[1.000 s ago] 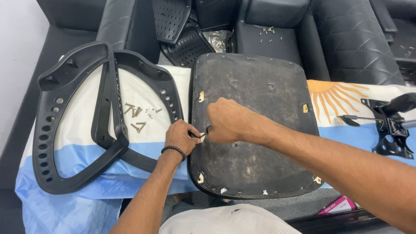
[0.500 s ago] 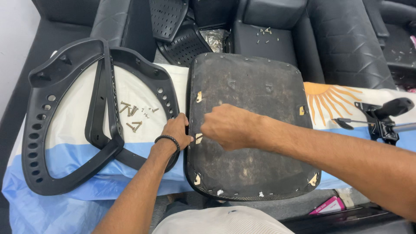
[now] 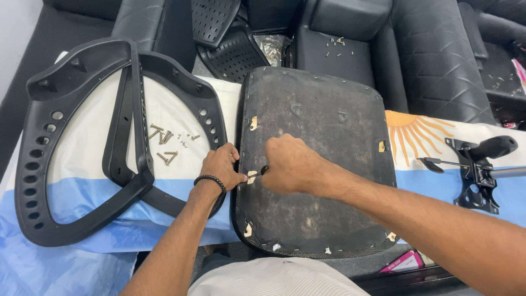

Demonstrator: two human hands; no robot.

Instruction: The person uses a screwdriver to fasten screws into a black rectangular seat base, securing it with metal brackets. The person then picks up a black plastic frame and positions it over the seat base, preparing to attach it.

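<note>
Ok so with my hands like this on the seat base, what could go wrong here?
The left hand pinches right beside the small dark screw or tool tip held by the right hand at the seat base edge, so a slip could jab its fingers. The loose screws lie unboxed on the cloth and could roll off or scatter.

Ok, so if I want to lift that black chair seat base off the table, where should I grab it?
Probably by the two long side edges, coming in from left and right. The seat base lies flat, underside up, a wide rounded panel with thin rims. Its near edge overhangs the table, so fingers could slide under there too. Avoid the stapled rim corners and the metal brackets.
</note>
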